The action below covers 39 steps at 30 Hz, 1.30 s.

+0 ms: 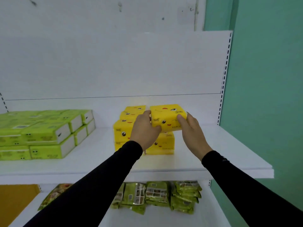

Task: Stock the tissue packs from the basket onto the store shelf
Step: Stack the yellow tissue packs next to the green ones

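**Both hands hold a yellow tissue pack above the stack on the white shelf**

The landmark is the white metal store shelf (196, 145), its board running across the middle of the view. At the shelf's left end lies a block of lime-green plastic-wrapped tissue packs (44, 133), stacked two layers high and several deep, their white ends facing right. Well to the right of them, near the middle of the shelf, stands a stack of bright yellow tissue packs printed with cartoon faces (126, 128), set in rows reaching back toward the rear panel.

The left hand (145, 128), in a black sleeve, grasps the left end of one rectangular yellow cartoon-face tissue pack (167, 117): the thumb lies under its front edge and the fingers reach over its top left corner. The right hand (191, 130), also black-sleeved, grips the pack's right end, thumb on the front face and fingers round the side. The pack sits at second-layer height over a lower yellow pack (164, 144) at the right of the stack; whether it touches that pack cannot be told.

Below the shelf, on a lower board, lies a row of green foil packets (157, 194). Right of the shelf is a teal wall (265, 79).
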### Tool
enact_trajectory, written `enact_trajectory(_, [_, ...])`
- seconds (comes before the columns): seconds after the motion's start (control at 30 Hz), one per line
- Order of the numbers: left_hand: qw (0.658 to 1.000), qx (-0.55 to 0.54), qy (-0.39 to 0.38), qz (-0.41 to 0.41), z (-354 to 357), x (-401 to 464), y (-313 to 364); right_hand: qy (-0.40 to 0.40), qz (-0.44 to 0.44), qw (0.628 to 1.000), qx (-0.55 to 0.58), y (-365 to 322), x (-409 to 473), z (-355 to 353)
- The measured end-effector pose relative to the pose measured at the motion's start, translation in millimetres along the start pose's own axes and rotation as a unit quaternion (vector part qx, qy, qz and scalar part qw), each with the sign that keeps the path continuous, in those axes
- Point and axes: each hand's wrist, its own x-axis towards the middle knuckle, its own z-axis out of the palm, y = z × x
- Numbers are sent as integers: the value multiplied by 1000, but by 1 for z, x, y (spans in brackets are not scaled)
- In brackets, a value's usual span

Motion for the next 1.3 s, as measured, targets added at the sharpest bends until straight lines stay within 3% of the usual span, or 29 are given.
enact_trajectory(0.2, [984,141,-105,7,-11,83,0,-36,65,997,28,10,75,15])
enact_trajectory(0.37, [970,148,-184,-62,6,146,-21,-70,131,987,66,50,140,37])
enact_trajectory(0.73, [935,231,-254,-87,36,194,-54,-86,203,975,44,100,184,74])
enact_trajectory(0.9, [933,248,-249,-79,32,192,-49,-101,231,967,43,99,173,71])
enact_trajectory(1.1, [953,210,-209,-58,9,183,-38,-51,113,992,-40,72,159,48])
enact_trajectory(1.3, [976,150,-155,-43,-33,149,-31,-70,18,994,-78,37,137,41])
